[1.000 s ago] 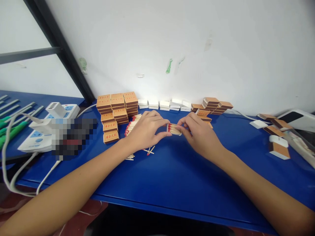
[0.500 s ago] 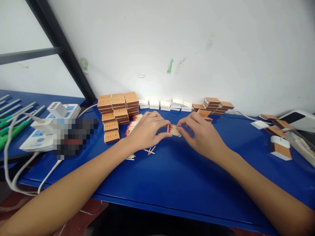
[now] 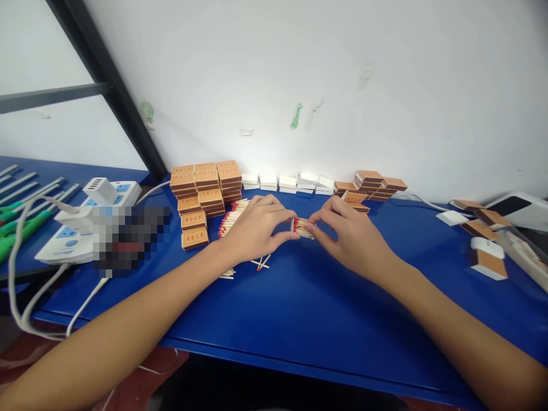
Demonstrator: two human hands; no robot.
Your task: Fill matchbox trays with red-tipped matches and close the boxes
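Observation:
A small white matchbox tray [image 3: 293, 225], filled with red-tipped matches [image 3: 302, 227], is held low over the blue table. At its left end, my left hand [image 3: 259, 227] grips it between thumb and forefinger. My right hand [image 3: 347, 229] is closed at the other end, its thumb and forefinger pinching the matches' plain ends; the fingers hide that end of the tray. Behind my left hand lies a heap of loose matches [image 3: 233, 216], partly covered by the hand. A few stray matches [image 3: 262, 262] lie in front of it.
Stacked matchboxes [image 3: 206, 180] stand at the back left, with white trays [image 3: 287, 184] along the wall and matchbox sleeves [image 3: 369, 181] to their right. A power strip [image 3: 68, 242] with cables is on the left. More sleeves [image 3: 490, 262] lie at the far right.
My right thumb and forefinger have shifted very slightly on the matches at the tray's right end. My left hand and the tray stay in place.

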